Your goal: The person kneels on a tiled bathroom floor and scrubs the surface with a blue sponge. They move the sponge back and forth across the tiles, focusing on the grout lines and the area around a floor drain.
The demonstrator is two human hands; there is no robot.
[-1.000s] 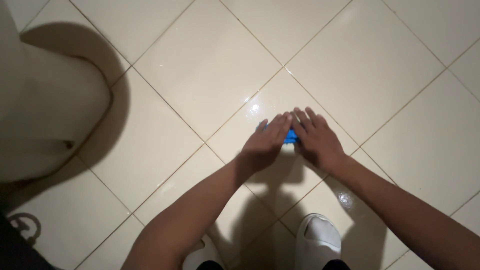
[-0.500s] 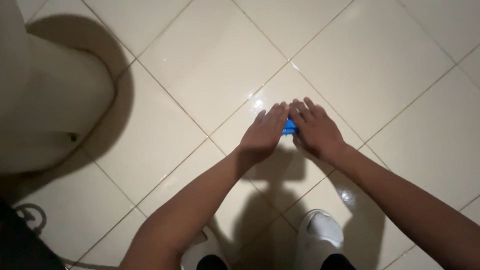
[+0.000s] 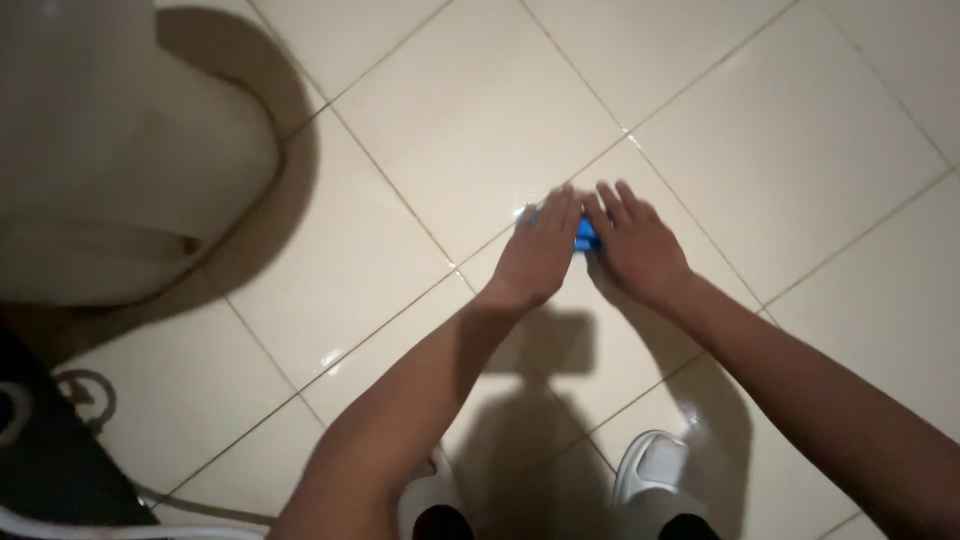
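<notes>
On glossy cream tile floor [image 3: 480, 110]: 2 hands, blue object [image 3: 586, 236].

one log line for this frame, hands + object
left hand: flat on blue object | right hand: flat on it | surface: wet tiled floor

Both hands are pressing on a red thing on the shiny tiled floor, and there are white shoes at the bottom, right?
Nearly. The thing under the left hand and right hand is blue, not red, as the head view shows. The rest holds: both hands press on it on the shiny tiled floor, and white shoes show at the bottom.
</notes>
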